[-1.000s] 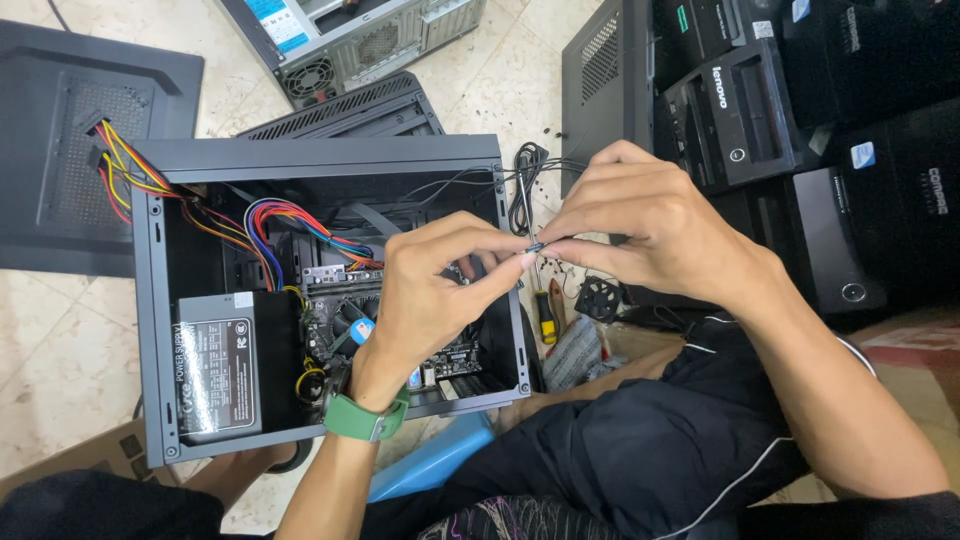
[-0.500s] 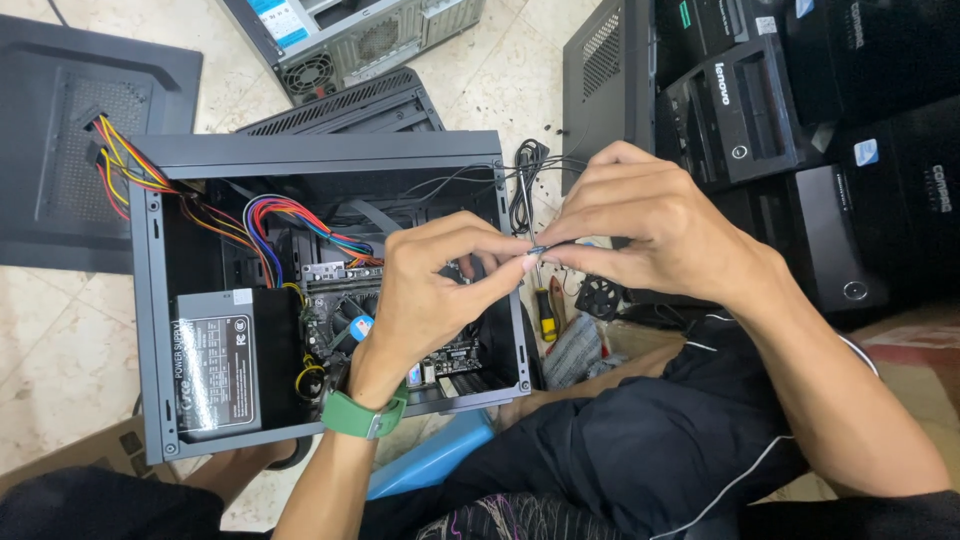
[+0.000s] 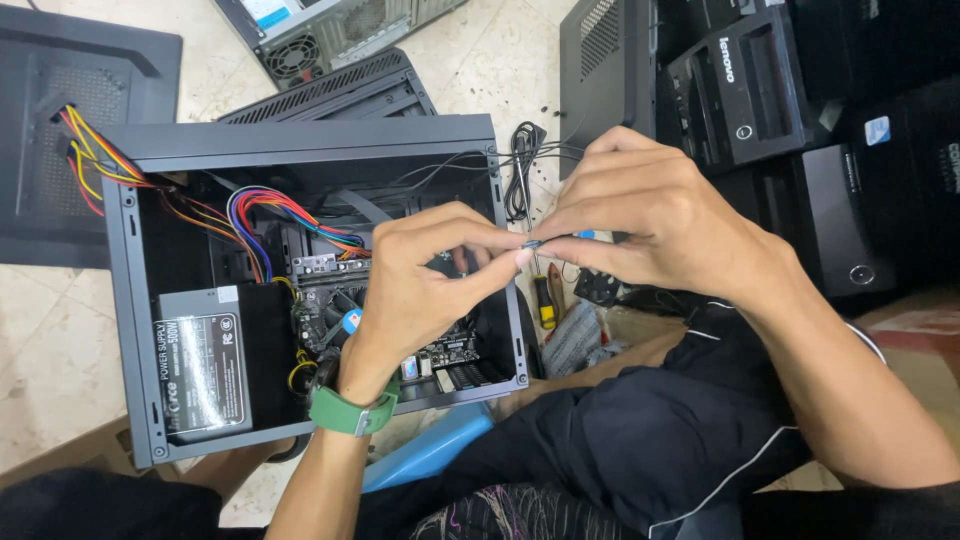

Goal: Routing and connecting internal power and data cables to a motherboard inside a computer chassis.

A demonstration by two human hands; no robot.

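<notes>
Small connector (image 3: pixel 532 243): held above the open case's (image 3: pixel 300 150) right wall, long axis left-right. Left hand (image 3: pixel 430 285) pinched one end, right hand (image 3: pixel 660 225) pinched the other; fingertips met, neither nearer.

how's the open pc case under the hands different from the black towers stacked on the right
The open case lies on its side with the panel off, showing a power supply, coloured wires and the board; the black towers are closed, nothing inside visible. The open case looks grey-blue with a plain frame, the towers glossy black with front buttons. The left hand and right hand pinch a small part above the open case, touching no tower. Both are desktop computer cases.
</notes>
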